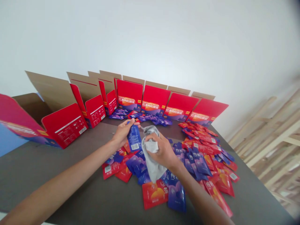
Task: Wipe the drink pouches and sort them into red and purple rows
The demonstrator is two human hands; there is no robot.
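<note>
My left hand is closed on the top of a blue sachet and holds it upright over the dark table. Right beside it, my right hand grips a grey cloth bunched against the sachet's right side, with the cloth's tail hanging down. Below both hands lies a heap of red and blue sachets, spreading to the right.
A curved row of open red cartons with brown flaps stands along the table's back. A larger open carton stands at the left. More sachets lie before the back cartons. Wooden racks stand at the right.
</note>
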